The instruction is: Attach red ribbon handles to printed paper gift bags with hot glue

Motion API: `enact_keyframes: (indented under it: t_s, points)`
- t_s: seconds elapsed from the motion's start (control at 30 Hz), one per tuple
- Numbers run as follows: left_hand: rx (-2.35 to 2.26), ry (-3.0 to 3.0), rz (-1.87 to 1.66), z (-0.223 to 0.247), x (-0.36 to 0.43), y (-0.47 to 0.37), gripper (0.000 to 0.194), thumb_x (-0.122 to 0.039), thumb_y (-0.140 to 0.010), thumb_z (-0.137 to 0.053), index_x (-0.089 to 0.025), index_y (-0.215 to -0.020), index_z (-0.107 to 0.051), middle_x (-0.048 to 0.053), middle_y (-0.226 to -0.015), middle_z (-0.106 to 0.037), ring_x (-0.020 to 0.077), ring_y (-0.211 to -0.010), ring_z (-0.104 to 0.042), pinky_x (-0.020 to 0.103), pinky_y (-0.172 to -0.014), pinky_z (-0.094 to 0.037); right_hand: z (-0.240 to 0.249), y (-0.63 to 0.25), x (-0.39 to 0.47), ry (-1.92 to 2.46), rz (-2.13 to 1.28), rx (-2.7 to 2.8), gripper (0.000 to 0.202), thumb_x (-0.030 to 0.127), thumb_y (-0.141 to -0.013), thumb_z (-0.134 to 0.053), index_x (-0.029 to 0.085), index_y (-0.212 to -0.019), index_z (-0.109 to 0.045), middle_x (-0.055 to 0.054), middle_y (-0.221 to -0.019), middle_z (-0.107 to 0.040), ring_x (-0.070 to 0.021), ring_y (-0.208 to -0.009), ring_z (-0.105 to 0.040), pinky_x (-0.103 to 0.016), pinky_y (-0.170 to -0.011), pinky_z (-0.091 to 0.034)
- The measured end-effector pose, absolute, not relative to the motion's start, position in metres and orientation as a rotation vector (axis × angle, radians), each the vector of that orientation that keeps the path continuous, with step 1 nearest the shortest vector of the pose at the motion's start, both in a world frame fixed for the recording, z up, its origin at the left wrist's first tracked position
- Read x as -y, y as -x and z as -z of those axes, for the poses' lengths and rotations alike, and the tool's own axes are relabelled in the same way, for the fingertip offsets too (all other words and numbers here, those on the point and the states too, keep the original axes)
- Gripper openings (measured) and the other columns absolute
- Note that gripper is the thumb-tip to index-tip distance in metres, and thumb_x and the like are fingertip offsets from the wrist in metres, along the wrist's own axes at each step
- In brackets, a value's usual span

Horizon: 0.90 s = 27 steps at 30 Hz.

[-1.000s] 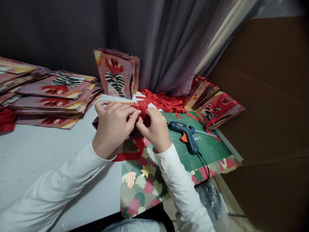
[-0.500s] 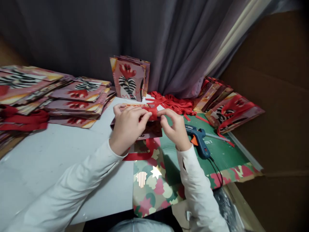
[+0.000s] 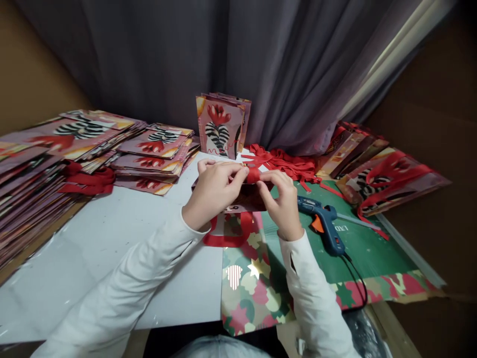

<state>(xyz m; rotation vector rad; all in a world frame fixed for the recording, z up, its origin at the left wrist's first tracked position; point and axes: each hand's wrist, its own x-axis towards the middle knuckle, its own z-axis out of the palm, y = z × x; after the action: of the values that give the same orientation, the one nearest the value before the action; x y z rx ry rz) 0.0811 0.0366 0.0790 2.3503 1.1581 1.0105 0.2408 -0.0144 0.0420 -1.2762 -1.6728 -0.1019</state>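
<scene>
A small paper bag (image 3: pixel 248 203) lies in front of me, largely covered by both hands. My left hand (image 3: pixel 218 186) pinches red ribbon (image 3: pixel 253 174) at the bag's upper edge, thumb and forefinger together. On the ribbon's other side, my right hand (image 3: pixel 280 199) has its fingertips curled in against the ribbon and the bag edge. A loop of red ribbon (image 3: pixel 228 241) hangs from the bag toward me over patterned paper. To the right of my right hand lies a blue glue gun (image 3: pixel 328 228) with an orange trigger.
Stacks of flat printed bags (image 3: pixel 149 161) fill the left side, with red ribbons (image 3: pixel 87 180) on one. An upright bag (image 3: pixel 219 127) stands at the back beside a red ribbon pile (image 3: pixel 285 161). Ribboned bags (image 3: pixel 391 179) lean at the right, near a cardboard wall (image 3: pixel 432 124).
The view has turned left, so everything sits further right. Between my fingertips the ribbon now looks bunched and rounded rather than flat. Both hands remain at the bag's edge.
</scene>
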Motion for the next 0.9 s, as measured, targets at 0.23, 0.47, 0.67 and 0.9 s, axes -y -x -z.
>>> enact_keyframes:
  t_s: [0.23,0.47,0.67,0.9]
  points:
    - [-1.086,-2.511,-1.108,-0.081,-0.04,-0.074,0.027,-0.041,-0.088,-0.061,-0.021,-0.069,-0.062,-0.002,-0.08,-0.072,0.0204,-0.089,-0.062,0.047,-0.102,-0.022,-0.045,-0.234,0.015,1.187,0.082,1.645,0.01,0.023,-0.095,-0.054,0.022,-0.087,-0.06,-0.004,-0.09,-0.066,-0.0203,-0.09,-0.06,-0.038,-0.084,-0.044]
    - [-1.18,-2.499,-1.082,-0.086,-0.036,-0.072,0.033,-0.036,-0.097,-0.043,-0.022,-0.073,-0.06,0.0,-0.084,-0.072,0.0211,-0.091,-0.062,0.047,-0.098,-0.024,-0.048,-0.23,0.016,1.149,0.085,1.664,0.01,0.022,-0.096,-0.052,0.023,-0.09,-0.061,-0.004,-0.092,-0.067,-0.0204,-0.092,-0.06,-0.037,-0.083,-0.045]
    - [-1.279,-2.569,-1.179,-0.079,-0.038,-0.076,0.037,-0.036,-0.1,-0.037,-0.022,-0.071,-0.056,-0.001,-0.081,-0.071,0.0189,-0.084,-0.062,0.044,-0.101,-0.026,-0.045,-0.226,0.016,1.11,0.064,1.681,0.011,0.017,-0.095,-0.052,0.023,-0.089,-0.06,-0.004,-0.09,-0.067,-0.02,-0.091,-0.061,-0.036,-0.082,-0.046]
    - [-1.016,-2.097,-1.733,-0.105,-0.02,-0.052,0.053,-0.043,-0.1,-0.041,-0.022,-0.051,-0.04,-0.005,-0.048,-0.046,0.0122,-0.051,-0.044,0.032,-0.073,-0.041,-0.037,-0.236,0.012,1.148,-0.07,1.561,0.011,0.024,-0.092,-0.057,0.022,-0.083,-0.062,-0.002,-0.083,-0.066,-0.0186,-0.082,-0.06,-0.034,-0.078,-0.047]
